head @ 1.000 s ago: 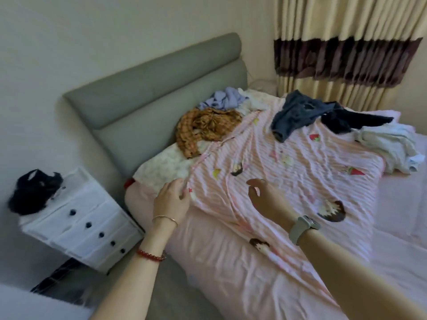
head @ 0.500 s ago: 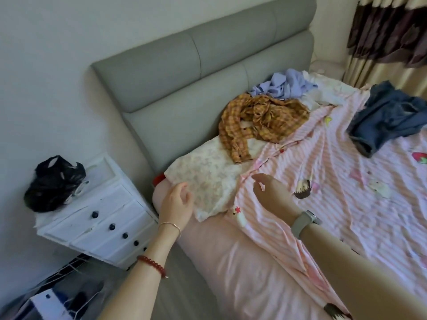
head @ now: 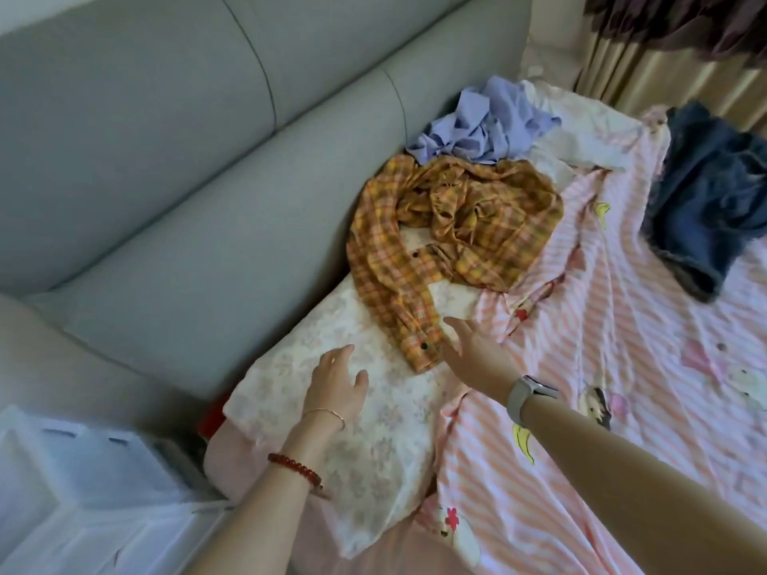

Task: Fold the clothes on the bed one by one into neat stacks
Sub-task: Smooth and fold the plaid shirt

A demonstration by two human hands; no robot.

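Observation:
A crumpled orange plaid shirt (head: pixel 456 226) lies on a pale floral pillow (head: pixel 373 429) by the headboard, one sleeve trailing toward me. My right hand (head: pixel 473 354) is stretched out with straight fingers right beside that sleeve's cuff, holding nothing. My left hand (head: pixel 336 383) hovers over the pillow with relaxed, spread fingers, also holding nothing. Behind the plaid shirt sits a bunched lilac garment (head: pixel 485 122). A dark blue denim piece (head: pixel 714 193) lies at the right on the pink striped sheet (head: pixel 622 367).
The grey padded headboard (head: pixel 186 180) runs along the left. A white drawer unit (head: pixel 83 491) stands at the lower left beside the bed. Curtains (head: pixel 685 47) hang at the top right. A white cloth (head: pixel 581 147) lies near the lilac garment.
The view has swung left and closer to the headboard. Both hands have moved off the pink sheet toward the pillow, the right one reaching up to the plaid sleeve.

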